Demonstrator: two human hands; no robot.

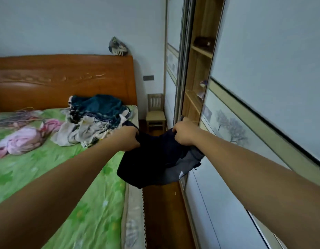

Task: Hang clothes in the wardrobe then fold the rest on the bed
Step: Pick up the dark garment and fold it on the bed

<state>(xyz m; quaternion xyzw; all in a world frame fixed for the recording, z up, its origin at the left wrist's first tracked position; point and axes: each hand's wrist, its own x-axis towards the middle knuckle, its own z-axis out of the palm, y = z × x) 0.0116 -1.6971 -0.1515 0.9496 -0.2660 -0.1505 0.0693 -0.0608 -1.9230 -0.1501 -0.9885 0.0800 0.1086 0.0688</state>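
Dark garment (152, 164) hangs slack between and below the hands, over the floor strip between bed (101, 203) and wardrobe (200, 69). Left hand (130, 139) grips its left top edge; right hand (184, 133) grips its right top edge, hands apart. Grey lining shows at lower right. Pile of clothes (94, 121) lies on the bed beyond the left hand.

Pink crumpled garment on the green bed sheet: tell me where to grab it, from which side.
Probably take the pink crumpled garment at its bunched middle, coming down from above on the near side: it lies loose on the green bed sheet, with bare sheet along that edge. First free a hand; the left hand and right hand grip a dark garment.
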